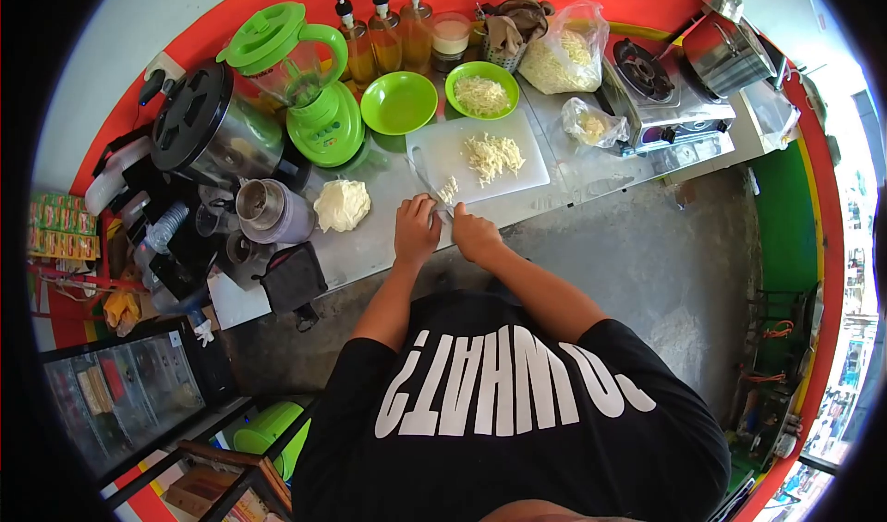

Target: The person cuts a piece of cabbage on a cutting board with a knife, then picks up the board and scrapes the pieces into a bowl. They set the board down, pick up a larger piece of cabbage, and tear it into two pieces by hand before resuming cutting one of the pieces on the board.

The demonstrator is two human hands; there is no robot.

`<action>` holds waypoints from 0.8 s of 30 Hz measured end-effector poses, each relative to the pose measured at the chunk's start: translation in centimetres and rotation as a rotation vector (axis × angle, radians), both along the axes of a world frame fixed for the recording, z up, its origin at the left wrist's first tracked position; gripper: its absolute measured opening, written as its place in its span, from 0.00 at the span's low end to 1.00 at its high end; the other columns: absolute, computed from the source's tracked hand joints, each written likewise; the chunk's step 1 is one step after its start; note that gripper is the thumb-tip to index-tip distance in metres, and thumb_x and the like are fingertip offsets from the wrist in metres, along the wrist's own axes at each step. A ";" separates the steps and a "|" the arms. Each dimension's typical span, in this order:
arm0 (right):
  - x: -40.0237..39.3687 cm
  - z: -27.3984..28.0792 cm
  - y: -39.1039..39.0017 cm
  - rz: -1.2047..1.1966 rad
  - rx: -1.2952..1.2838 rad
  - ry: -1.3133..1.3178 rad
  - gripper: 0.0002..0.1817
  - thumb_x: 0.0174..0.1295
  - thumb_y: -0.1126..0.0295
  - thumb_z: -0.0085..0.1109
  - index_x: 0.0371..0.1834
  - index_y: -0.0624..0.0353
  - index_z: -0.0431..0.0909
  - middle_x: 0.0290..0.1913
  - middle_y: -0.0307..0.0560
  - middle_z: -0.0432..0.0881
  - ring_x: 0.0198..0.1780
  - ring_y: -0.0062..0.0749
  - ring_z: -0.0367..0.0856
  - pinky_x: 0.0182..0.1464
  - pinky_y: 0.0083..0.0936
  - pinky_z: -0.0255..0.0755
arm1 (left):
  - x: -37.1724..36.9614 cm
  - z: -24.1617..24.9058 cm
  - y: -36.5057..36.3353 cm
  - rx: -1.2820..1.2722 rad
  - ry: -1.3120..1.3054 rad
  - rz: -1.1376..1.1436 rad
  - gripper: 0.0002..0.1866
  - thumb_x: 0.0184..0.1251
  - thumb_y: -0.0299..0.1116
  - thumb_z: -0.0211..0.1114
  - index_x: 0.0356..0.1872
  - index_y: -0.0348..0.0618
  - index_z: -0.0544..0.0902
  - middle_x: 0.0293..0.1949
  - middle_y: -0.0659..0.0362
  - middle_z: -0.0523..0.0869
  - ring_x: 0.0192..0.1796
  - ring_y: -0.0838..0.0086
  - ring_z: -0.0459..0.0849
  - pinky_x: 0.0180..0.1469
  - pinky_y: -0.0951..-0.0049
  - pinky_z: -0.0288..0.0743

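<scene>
My right hand (476, 233) is closed at the near edge of a white cutting board (524, 178), around the handle of a knife (421, 173) whose blade slants up to the left. Close beside it, my left hand (419, 229) has its fingers bent and pressed together at the board's near left corner; what they hold is hidden. A small heap of pale chopped pieces (448, 190) lies right by the blade. Farther up the board is a larger pile of pale yellow chopped strips (494, 157). A creamy white, lumpy ball (342, 205) sits on the counter to the left.
Behind the board stand a green plate (399, 103) and a green bowl (512, 86) of pale shreds. A green blender (323, 125) and a black-lidded container (217, 125) are left. Bags (564, 60) and a gas stove (684, 106) with a pot (730, 55) are right.
</scene>
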State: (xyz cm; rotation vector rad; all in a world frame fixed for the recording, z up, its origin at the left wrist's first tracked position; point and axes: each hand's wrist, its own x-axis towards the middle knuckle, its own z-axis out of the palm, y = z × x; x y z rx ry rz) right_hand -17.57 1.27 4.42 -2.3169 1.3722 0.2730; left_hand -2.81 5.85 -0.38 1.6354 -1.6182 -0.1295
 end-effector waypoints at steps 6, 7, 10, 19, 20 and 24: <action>-5.0 1.6 -1.3 0.039 0.050 0.115 0.19 0.68 0.75 0.54 0.60 0.66 0.64 0.45 0.66 0.88 0.48 0.59 0.89 0.49 0.47 0.84 | -0.3 0.6 0.0 -0.007 -0.010 0.050 0.11 0.60 0.26 0.67 0.44 0.45 0.84 0.49 0.58 0.83 0.54 0.57 0.77 0.60 0.57 0.69; -5.7 1.4 -1.9 -0.003 0.017 0.113 0.19 0.67 0.75 0.54 0.59 0.66 0.64 0.46 0.66 0.87 0.49 0.59 0.89 0.49 0.48 0.84 | -0.3 0.6 -0.2 -0.012 -0.013 0.048 0.11 0.60 0.26 0.67 0.44 0.45 0.84 0.49 0.58 0.83 0.54 0.57 0.77 0.60 0.57 0.69; -6.8 1.1 -3.8 -0.099 -0.009 0.080 0.17 0.68 0.73 0.54 0.57 0.65 0.65 0.46 0.68 0.87 0.49 0.62 0.88 0.50 0.51 0.83 | -0.4 0.3 -0.7 0.030 -0.022 0.064 0.10 0.62 0.27 0.68 0.44 0.47 0.86 0.49 0.60 0.84 0.54 0.58 0.77 0.59 0.57 0.68; -5.4 3.1 -2.6 -0.188 0.009 -0.142 0.18 0.76 0.58 0.49 0.53 0.63 0.66 0.42 0.72 0.85 0.46 0.72 0.85 0.50 0.60 0.77 | -1.1 1.7 -6.0 0.269 -0.055 -0.030 0.05 0.60 0.32 0.72 0.37 0.53 0.92 0.40 0.65 0.91 0.51 0.64 0.81 0.56 0.60 0.68; -5.3 3.6 -2.4 -0.188 0.014 -0.138 0.19 0.78 0.56 0.48 0.53 0.63 0.67 0.41 0.71 0.86 0.46 0.71 0.85 0.51 0.59 0.77 | -1.0 1.8 -6.3 0.296 -0.105 -0.030 0.05 0.59 0.32 0.72 0.35 0.54 0.92 0.38 0.64 0.92 0.50 0.64 0.82 0.55 0.60 0.69; -5.3 4.6 -1.9 -0.157 0.031 -0.091 0.20 0.79 0.56 0.46 0.54 0.65 0.67 0.43 0.68 0.87 0.47 0.65 0.87 0.51 0.54 0.80 | -0.9 1.9 -7.8 0.422 -0.177 -0.048 0.04 0.58 0.32 0.71 0.31 0.54 0.93 0.34 0.61 0.92 0.46 0.62 0.86 0.51 0.57 0.73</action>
